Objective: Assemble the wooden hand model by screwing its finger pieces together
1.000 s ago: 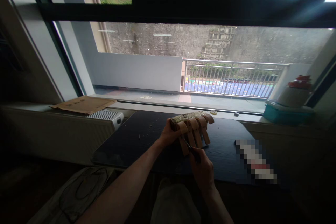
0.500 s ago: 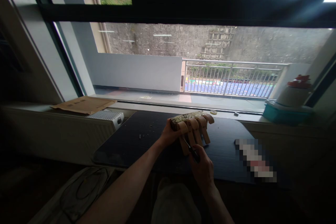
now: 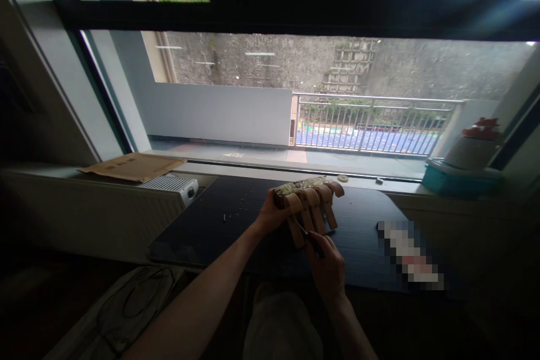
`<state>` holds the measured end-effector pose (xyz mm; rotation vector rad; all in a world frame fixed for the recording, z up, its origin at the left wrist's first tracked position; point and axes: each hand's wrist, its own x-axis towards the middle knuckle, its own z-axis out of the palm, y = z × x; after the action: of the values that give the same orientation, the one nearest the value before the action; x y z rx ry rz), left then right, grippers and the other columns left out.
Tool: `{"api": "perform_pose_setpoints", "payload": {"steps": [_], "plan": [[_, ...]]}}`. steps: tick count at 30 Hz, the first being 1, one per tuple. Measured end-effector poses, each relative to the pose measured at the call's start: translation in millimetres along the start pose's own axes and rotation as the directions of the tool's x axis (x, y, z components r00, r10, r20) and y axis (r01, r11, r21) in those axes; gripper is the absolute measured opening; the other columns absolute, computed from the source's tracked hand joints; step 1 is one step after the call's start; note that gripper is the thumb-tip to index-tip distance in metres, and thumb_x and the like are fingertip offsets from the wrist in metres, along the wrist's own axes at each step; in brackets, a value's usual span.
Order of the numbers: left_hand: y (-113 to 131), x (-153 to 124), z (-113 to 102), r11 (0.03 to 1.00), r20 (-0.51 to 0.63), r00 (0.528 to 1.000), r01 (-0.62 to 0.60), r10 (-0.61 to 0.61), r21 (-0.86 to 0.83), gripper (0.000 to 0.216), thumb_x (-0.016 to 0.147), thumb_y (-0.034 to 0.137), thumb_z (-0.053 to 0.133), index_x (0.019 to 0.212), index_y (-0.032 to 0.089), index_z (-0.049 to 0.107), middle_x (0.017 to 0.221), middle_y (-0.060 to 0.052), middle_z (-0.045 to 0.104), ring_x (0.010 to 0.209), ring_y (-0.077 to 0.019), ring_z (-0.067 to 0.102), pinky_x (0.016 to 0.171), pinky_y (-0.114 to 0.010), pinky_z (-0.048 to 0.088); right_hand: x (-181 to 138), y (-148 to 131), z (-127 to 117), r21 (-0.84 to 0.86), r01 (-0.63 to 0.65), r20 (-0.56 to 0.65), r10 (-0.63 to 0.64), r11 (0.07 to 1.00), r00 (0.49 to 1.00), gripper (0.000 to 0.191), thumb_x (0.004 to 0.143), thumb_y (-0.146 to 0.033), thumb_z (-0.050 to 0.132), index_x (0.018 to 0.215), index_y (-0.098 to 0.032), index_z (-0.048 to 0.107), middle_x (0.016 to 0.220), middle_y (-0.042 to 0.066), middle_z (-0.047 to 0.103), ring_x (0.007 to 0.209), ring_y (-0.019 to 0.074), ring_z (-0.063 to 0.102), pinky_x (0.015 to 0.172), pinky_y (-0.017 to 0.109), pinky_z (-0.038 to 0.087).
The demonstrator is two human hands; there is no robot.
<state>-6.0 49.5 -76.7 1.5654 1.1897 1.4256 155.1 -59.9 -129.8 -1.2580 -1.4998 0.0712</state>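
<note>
My left hand (image 3: 270,215) grips the left end of a wooden rack with several rounded wooden pegs (image 3: 313,205), held just above a dark tabletop (image 3: 236,219). My right hand (image 3: 327,267) is closed round a thin dark tool, likely a screwdriver (image 3: 307,234). The tool's tip touches the lowest peg of the rack. A few small bits, perhaps screws (image 3: 225,216), lie on the tabletop to the left of my left hand.
A white device (image 3: 172,187) and a flat cardboard piece (image 3: 130,167) lie at the left on the sill. A teal box with a round object on top (image 3: 462,171) stands at the right. A blurred-out item (image 3: 411,256) lies on the table's right side. Cables (image 3: 135,304) lie on the floor.
My right hand with the tool has edged slightly up toward the rack. The view has tilted a little; the left hand and rack stay put.
</note>
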Motion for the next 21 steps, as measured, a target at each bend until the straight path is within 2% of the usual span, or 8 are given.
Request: {"api": "perform_pose_setpoints", "payload": {"steps": [10, 14, 17, 21], "plan": [[10.0, -2.8, 0.1, 0.998, 0.012, 0.998, 0.055, -0.056, 0.020, 0.072, 0.049, 0.041, 0.085, 0.107, 0.018, 0.048, 0.095, -0.003, 0.064, 0.090, -0.0246, 0.062, 0.071, -0.032, 0.050, 3.1, -1.0, -1.5, -0.035, -0.069, 0.088, 0.072, 0.997, 0.994, 0.029, 0.088, -0.035, 0.049, 0.102, -0.019, 0.068, 0.096, 0.007, 0.072, 0.086, 0.0212, 0.068, 0.074, 0.030, 0.052], [7.7, -2.0, -0.2, 0.998, 0.021, 0.998, 0.055, -0.054, -0.020, 0.071, 0.048, 0.040, 0.085, 0.106, 0.019, 0.048, 0.095, -0.003, 0.064, 0.090, -0.0241, 0.062, 0.071, -0.032, 0.050, 2.1, -2.7, -1.5, -0.069, -0.079, 0.099, 0.085, 0.994, 0.991, 0.038, 0.083, -0.027, 0.049, 0.119, -0.019, 0.060, 0.104, 0.007, 0.071, 0.087, 0.0213, 0.068, 0.073, 0.031, 0.052], [6.6, -1.3, 0.0, 0.998, 0.010, 0.999, 0.042, -0.042, -0.043, 0.070, 0.047, 0.038, 0.086, 0.103, 0.019, 0.049, 0.093, -0.002, 0.064, 0.087, -0.0233, 0.062, 0.070, -0.031, 0.050, 1.2, -3.7, -1.4, -0.088, -0.125, 0.086, 0.132, 0.988, 0.988, 0.049, 0.079, -0.025, 0.050, 0.127, -0.019, 0.051, 0.093, 0.005, 0.072, 0.073, 0.0208, 0.068, 0.063, 0.031, 0.052], [8.2, -2.0, -0.3, 0.998, -0.009, 0.999, 0.045, -0.045, -0.048, 0.070, 0.046, 0.036, 0.087, 0.104, 0.018, 0.051, 0.092, -0.002, 0.065, 0.087, -0.0232, 0.062, 0.070, -0.031, 0.051, 0.8, -4.7, -1.3, 0.003, -0.066, 0.056, 0.065, 0.998, 0.996, 0.029, 0.082, -0.026, 0.050, 0.109, -0.020, 0.059, 0.095, 0.006, 0.072, 0.080, 0.0206, 0.068, 0.069, 0.030, 0.052]]}}
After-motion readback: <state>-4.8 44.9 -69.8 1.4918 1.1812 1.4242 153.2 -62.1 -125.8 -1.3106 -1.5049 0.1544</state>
